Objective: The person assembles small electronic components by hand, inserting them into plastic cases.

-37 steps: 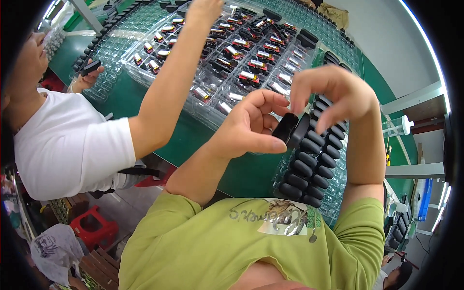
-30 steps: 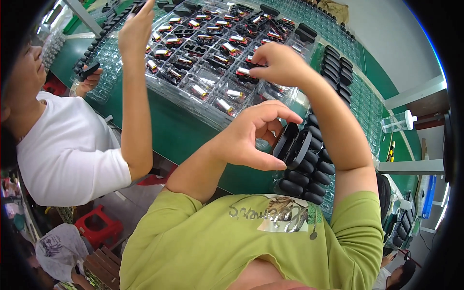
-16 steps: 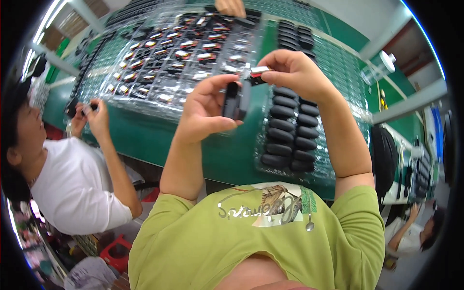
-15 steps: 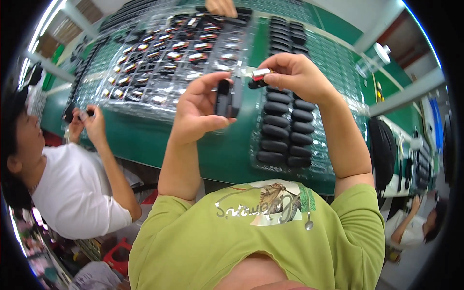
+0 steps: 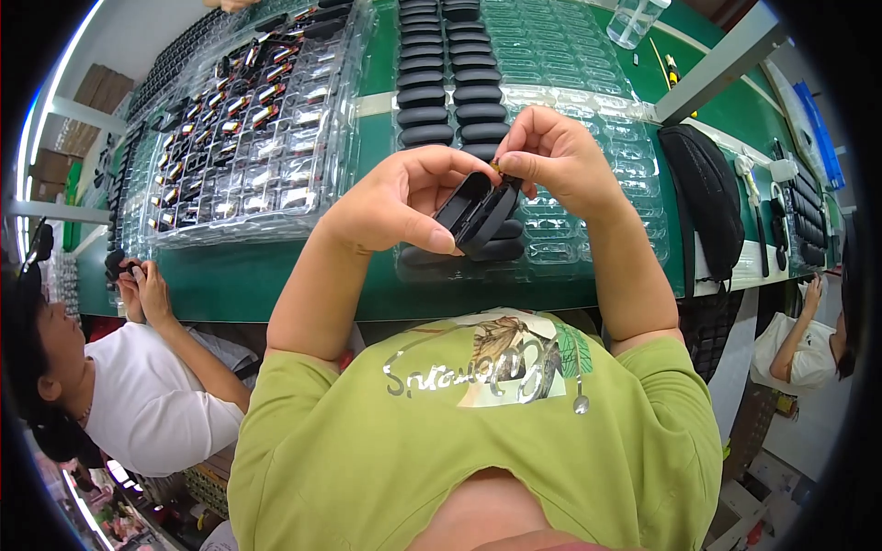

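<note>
My left hand [image 5: 390, 197] is closed round a black oval case [image 5: 476, 216], which is opened out and tilted, its hollow inside showing. At the case's far right end, the thumb and fingers of my right hand [image 5: 560, 165] pinch a small dark part [image 5: 511, 186] with a bit of yellow and red on it. My fingertips hide most of that part, so I cannot tell whether it is inside the case. Below and beyond my hands, two columns of closed black oval cases [image 5: 477, 94] lie in a clear plastic tray [image 5: 588, 129].
To the left, another clear tray [image 5: 322, 174] carries small dark parts with silver and red pieces. A person in white [image 5: 152, 404] handles something black at the far left; another sits at the far right. A black bag [image 5: 703, 197] and a metal post [image 5: 726, 64] stand right.
My hands have come together, bringing the small part to the case's end. The case now appears opened wider and tilted. The whole view has shifted to the right.
</note>
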The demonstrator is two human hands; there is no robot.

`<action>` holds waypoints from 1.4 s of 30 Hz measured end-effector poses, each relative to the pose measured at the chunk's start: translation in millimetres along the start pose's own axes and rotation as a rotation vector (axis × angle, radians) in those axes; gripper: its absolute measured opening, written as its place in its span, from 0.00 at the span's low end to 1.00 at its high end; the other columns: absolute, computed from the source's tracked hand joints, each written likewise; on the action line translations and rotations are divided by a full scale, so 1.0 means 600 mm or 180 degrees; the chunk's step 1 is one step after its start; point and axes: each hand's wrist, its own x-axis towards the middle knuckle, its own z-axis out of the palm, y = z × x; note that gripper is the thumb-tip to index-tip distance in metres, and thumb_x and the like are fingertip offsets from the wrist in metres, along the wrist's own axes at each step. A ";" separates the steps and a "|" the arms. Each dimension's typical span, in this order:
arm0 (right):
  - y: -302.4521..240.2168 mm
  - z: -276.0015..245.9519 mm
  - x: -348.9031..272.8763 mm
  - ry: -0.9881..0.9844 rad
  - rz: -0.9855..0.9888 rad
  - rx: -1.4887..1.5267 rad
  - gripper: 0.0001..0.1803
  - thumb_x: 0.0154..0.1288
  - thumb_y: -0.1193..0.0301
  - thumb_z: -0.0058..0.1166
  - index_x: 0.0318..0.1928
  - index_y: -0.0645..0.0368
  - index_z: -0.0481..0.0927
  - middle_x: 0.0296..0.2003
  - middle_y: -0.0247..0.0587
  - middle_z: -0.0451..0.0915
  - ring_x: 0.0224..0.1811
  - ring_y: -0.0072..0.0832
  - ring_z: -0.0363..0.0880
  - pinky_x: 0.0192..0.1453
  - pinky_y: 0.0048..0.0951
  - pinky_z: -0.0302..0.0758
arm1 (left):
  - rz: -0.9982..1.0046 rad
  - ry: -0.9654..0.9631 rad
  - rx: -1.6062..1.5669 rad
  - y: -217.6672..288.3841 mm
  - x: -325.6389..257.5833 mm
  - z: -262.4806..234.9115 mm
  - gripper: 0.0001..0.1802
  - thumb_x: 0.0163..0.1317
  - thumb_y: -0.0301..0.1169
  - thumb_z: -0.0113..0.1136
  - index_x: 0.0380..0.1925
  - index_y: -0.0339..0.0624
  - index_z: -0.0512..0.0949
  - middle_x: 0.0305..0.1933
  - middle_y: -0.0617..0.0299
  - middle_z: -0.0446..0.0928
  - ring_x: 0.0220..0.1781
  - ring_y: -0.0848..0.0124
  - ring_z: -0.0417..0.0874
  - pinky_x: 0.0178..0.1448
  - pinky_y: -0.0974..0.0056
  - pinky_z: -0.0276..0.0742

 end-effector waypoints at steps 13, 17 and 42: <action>0.014 0.006 -0.028 -0.0070 -0.0869 -0.1335 0.39 0.44 0.77 0.77 0.61 0.62 0.78 0.53 0.40 0.76 0.46 0.24 0.77 0.55 0.29 0.78 | 0.0425 0.0119 -0.0757 -0.055 0.001 -0.028 0.45 0.41 0.27 0.76 0.62 0.24 0.69 0.57 0.46 0.78 0.47 0.64 0.88 0.49 0.60 0.91; 0.027 0.004 -0.022 0.0412 -0.0939 -0.1226 0.40 0.47 0.80 0.74 0.63 0.65 0.74 0.55 0.39 0.76 0.52 0.26 0.79 0.60 0.31 0.77 | 0.0423 0.0124 -0.0915 -0.055 0.000 -0.025 0.44 0.42 0.23 0.76 0.63 0.26 0.69 0.57 0.47 0.77 0.49 0.65 0.87 0.52 0.61 0.89; 0.019 0.008 -0.022 -0.0013 -0.1535 -0.2086 0.38 0.41 0.70 0.78 0.58 0.63 0.80 0.52 0.45 0.81 0.55 0.35 0.79 0.59 0.33 0.75 | 0.1004 0.1069 0.1453 -0.074 0.006 0.003 0.45 0.42 0.17 0.79 0.64 0.33 0.71 0.59 0.57 0.67 0.56 0.66 0.83 0.56 0.63 0.88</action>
